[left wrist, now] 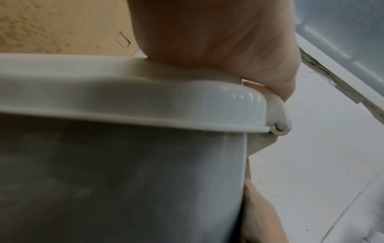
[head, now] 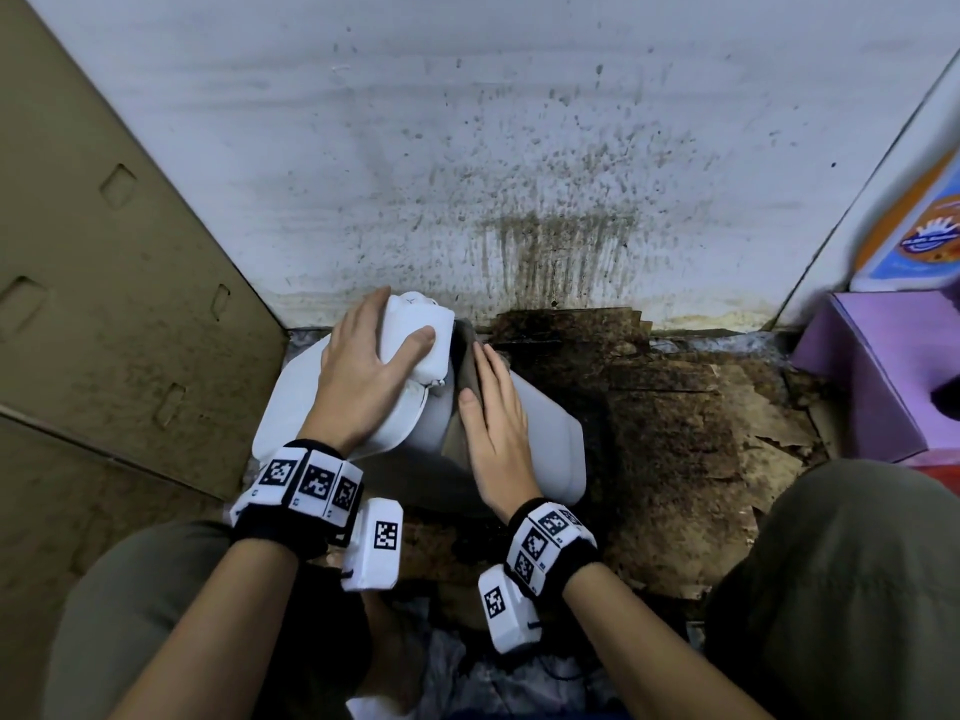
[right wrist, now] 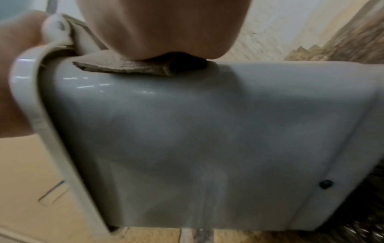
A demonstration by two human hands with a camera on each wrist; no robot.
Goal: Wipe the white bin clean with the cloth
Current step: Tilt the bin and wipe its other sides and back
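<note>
The white bin (head: pixel 545 449) lies on its side on the floor between my knees, lid (head: pixel 291 407) toward the left. My left hand (head: pixel 358 366) grips the bin's white hinge block at the far end of the lid, thumb on one side and fingers curled over the other. My right hand (head: pixel 496 407) lies flat with straight fingers, pressing a grey-brown cloth (head: pixel 465 366) onto the bin's upper side. In the right wrist view the folded cloth (right wrist: pixel 124 65) sits under my palm (right wrist: pixel 162 24) on the glossy bin wall (right wrist: pixel 187 131). The left wrist view shows the lid rim (left wrist: pixel 104 98).
A brown cardboard panel (head: pixel 104 304) stands at the left. Behind the bin is a white wall (head: pixel 467 148), spattered and streaked with brown. Stained, torn cardboard (head: pixel 675 433) covers the floor to the right. A purple box (head: pixel 872 371) sits at the far right.
</note>
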